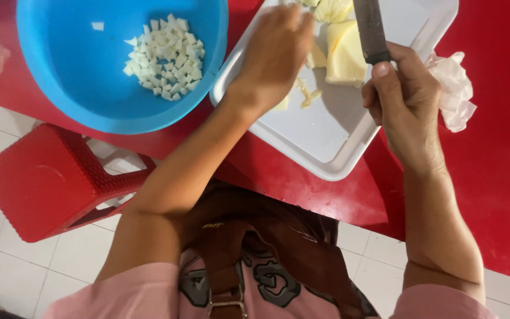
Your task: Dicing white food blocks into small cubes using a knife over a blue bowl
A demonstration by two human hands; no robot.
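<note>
Now left hand [275,53] presses pale chunks [343,53] beside the right hand [405,97] gripping knife [371,29].

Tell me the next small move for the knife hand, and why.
Probably bring the knife down through the pale yellow block on the white tray. The right hand holds the blade above that block, the left hand rests on pieces beside it, and the blue bowl already holds small dice.

One blue bowl [60,71], one white tray [326,142], one knife [371,29], one red stool [48,183], one crumpled tissue [455,88]
</note>
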